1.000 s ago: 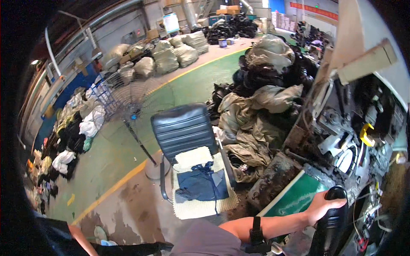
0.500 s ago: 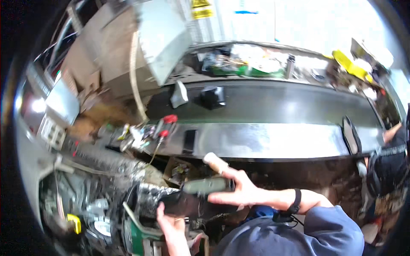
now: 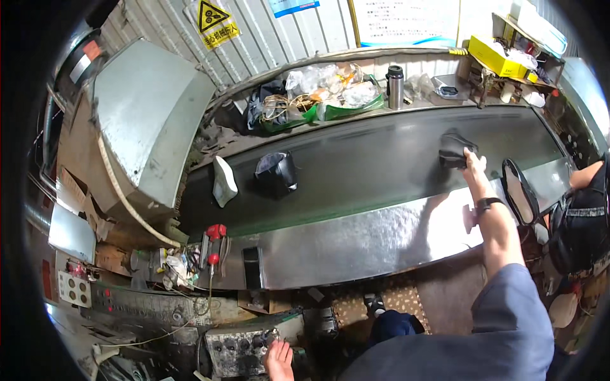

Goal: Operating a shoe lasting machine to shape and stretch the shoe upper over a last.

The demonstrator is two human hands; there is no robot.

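Out over the dark conveyor belt [image 3: 362, 159], my right hand [image 3: 474, 166] has its fingers closed on a black shoe upper [image 3: 455, 147], slightly smeared by motion. My left hand [image 3: 278, 362] is low in the picture, beside a worn machine block with dark knobs [image 3: 238, 350]; its fingers are loosely stretched and nothing shows in them. Further left on the belt stand another black shoe upper [image 3: 276, 173] and a pale, sole-shaped piece [image 3: 223, 182]. A black shoe with a light inside [image 3: 520, 190] lies on the metal ledge, right of my right forearm.
A dark phone [image 3: 252, 267] and a red-handled tool [image 3: 215, 240] lie on the metal ledge [image 3: 343, 251]. Behind the belt stand plastic-filled green trays [image 3: 349, 106], a steel flask [image 3: 394, 87] and a yellow box [image 3: 499, 58]. Another person's arm [image 3: 586, 176] shows at the right.
Both hands were together low in front of me, around a black piece and a grey-green one. My right hand has reached out over the belt with the shoe upper; my left has dropped lower. The view has shifted.
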